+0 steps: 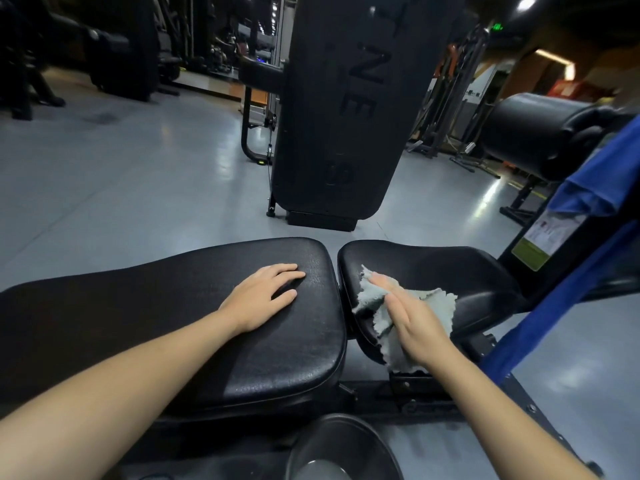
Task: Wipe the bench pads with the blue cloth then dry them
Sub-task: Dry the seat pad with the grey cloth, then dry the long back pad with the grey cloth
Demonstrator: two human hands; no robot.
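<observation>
Two black bench pads lie side by side in front of me. My left hand (265,294) rests flat, fingers apart, on the long back pad (173,327) near its right end. On the smaller seat pad (460,271) my right hand (414,315) presses a pale grey-green cloth (438,301) flat against the pad's left half. The cloth is crumpled and hangs over the pad's near edge. A blue cloth (592,188) hangs draped over the machine frame at the right, away from both hands.
A tall black upright pad (339,109) stands just beyond the bench. A black roller pad (530,129) sticks out at the right. A dark round bucket (343,448) sits below the bench near me. Grey floor and other gym machines lie to the left and behind.
</observation>
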